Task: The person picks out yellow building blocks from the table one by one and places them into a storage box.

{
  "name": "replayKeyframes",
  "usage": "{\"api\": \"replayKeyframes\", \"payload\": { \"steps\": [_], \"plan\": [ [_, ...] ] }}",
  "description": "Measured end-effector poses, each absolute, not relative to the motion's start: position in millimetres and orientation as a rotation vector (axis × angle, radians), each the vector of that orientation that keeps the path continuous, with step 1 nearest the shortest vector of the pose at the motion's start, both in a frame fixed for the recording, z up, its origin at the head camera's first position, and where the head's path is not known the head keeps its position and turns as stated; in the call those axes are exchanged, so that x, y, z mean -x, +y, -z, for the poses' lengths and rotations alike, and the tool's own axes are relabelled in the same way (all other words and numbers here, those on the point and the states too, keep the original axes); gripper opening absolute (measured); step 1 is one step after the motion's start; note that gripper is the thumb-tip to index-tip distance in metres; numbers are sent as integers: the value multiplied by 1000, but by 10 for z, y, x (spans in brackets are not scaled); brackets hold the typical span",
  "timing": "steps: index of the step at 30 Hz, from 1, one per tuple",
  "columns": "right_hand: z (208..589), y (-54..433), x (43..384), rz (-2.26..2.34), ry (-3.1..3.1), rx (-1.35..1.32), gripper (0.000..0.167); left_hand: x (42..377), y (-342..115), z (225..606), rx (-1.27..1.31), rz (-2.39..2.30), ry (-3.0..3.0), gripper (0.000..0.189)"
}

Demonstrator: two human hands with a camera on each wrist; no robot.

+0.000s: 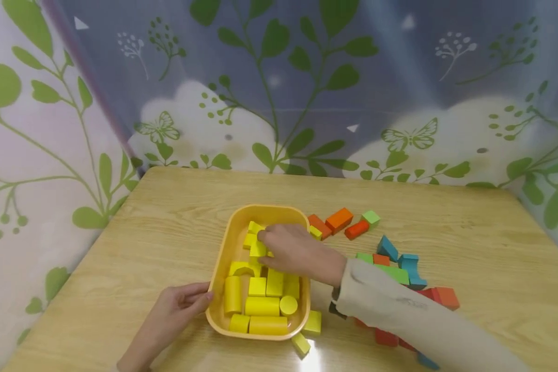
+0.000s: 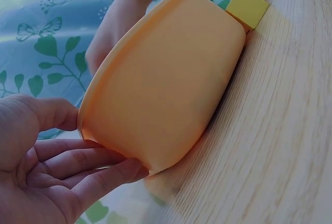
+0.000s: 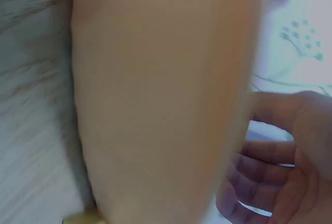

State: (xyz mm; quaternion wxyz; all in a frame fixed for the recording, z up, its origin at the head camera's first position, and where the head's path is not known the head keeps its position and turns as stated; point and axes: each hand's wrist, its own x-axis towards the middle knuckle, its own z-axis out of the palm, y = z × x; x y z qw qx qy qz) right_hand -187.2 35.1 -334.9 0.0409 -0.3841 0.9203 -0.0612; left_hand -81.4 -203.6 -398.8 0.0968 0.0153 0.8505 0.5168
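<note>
A yellow-orange plastic tub [image 1: 217,253] sits on the table, holding several yellow wooden blocks, among them cylinders, cubes and an arch. My left hand [image 1: 179,315] holds the tub's left side. In the left wrist view, the thumb [image 2: 58,114] is at the rim and the fingers [image 2: 104,180] lie along the outer wall. My right hand [image 1: 290,250] reaches over the tub's right rim, its fingertips around a yellow block [image 1: 258,250] among the others. In the right wrist view, the tub wall hides those fingertips, so I cannot tell whether they grip it.
Yellow blocks [image 1: 312,323] lie outside the tub at its lower right corner. Orange and green blocks [image 1: 339,220] lie beyond its right side. More blue, green and red blocks [image 1: 414,268] are scattered to the right, partly under my right sleeve [image 1: 400,305]. A patterned curtain [image 1: 279,103] hangs behind the table.
</note>
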Motion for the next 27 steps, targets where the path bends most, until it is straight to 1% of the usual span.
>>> {"api": "replayKeyframes", "payload": {
  "steps": [3,6,9,12,16,18,21,24,27],
  "plan": [
    [3470,139,1935,204,2785,1148,23,798,-2053,4014,-30,-1535,2512,44],
    [3591,32,1963,212,2772,1099,20,791,-2057,4037,-34,-1552,2505,44],
    [3660,33,1957,195,2782,1079,20,797,-2055,4035,-47,-1560,2500,44],
    [3635,104,1940,178,2797,1078,20,806,-2054,4002,-56,-1547,2512,45],
    [3521,342,1888,216,2830,1086,27,806,-2044,3975,-79,-1543,2519,45],
    [3459,534,1859,320,2875,1089,31,809,-2042,3971,-102,-1557,2509,45],
    [3404,867,1834,520,2957,1078,27,814,-2046,3971,-145,-1556,2518,44],
    [3408,1162,1839,622,3031,1042,22,814,-2053,3971,-160,-1538,2542,43],
    [3469,1344,1871,556,3033,960,30,810,-2058,3977,-147,-1526,2553,43]
  ]
}}
